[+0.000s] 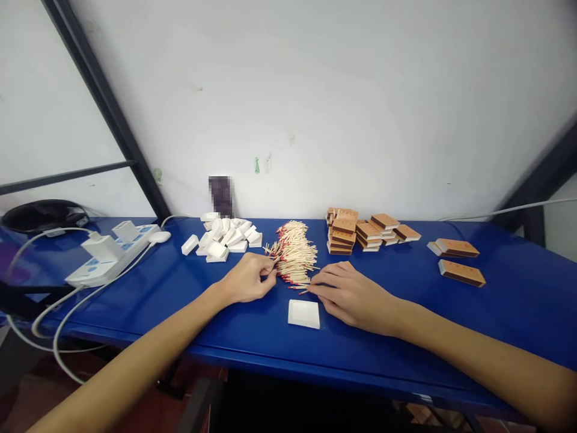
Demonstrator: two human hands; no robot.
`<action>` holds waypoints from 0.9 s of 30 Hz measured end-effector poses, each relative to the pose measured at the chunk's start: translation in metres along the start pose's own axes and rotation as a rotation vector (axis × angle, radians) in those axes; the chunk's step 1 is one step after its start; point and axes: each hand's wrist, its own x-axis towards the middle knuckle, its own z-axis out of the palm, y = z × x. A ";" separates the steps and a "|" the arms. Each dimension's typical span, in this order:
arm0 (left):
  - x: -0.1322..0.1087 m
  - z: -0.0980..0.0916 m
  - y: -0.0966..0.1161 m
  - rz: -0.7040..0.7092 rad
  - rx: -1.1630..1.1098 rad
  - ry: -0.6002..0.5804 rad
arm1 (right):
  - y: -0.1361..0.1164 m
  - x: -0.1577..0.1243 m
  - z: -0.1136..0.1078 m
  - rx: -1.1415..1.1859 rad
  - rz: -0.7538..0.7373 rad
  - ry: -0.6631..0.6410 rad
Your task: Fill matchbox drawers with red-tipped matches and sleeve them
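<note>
A heap of loose wooden matches (295,252) with red heads lies between my hands on the blue table. My left hand (252,276) is closed in a pinch at the heap's left edge, with match ends at its fingertips. On the near right side, my right hand (356,297) is palm down, its fingers curled together on the ends of a few matches; its thumb is hidden. Just in front of the heap is a white matchbox tray (303,314), open side up, its inside looking bare. A small orange edge shows behind my right knuckles, mostly hidden.
White matchbox trays (225,237) are piled at the back left. Stacked brown matchboxes (343,233) stand at the back right, with another matchbox (462,272) farther right. A power strip (106,258) with chargers and white cables occupies the left side. A wall (338,108) rises behind the table (387,355).
</note>
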 end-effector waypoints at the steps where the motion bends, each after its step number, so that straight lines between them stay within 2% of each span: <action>1: 0.000 0.001 0.001 -0.001 -0.007 0.003 | 0.000 0.000 0.000 0.008 -0.003 0.008; 7: 0.004 -0.010 -0.001 0.030 -0.033 -0.028 | 0.001 -0.003 0.001 0.060 0.024 0.047; 11: 0.006 -0.017 -0.005 -0.070 -0.103 -0.111 | 0.002 -0.005 0.002 0.073 0.027 0.043; 15: 0.006 -0.014 -0.005 -0.106 -0.119 -0.186 | 0.002 -0.004 0.003 0.083 0.021 0.043; 27: 0.010 -0.004 0.000 -0.017 -0.081 -0.197 | 0.000 -0.003 0.006 0.082 0.037 0.067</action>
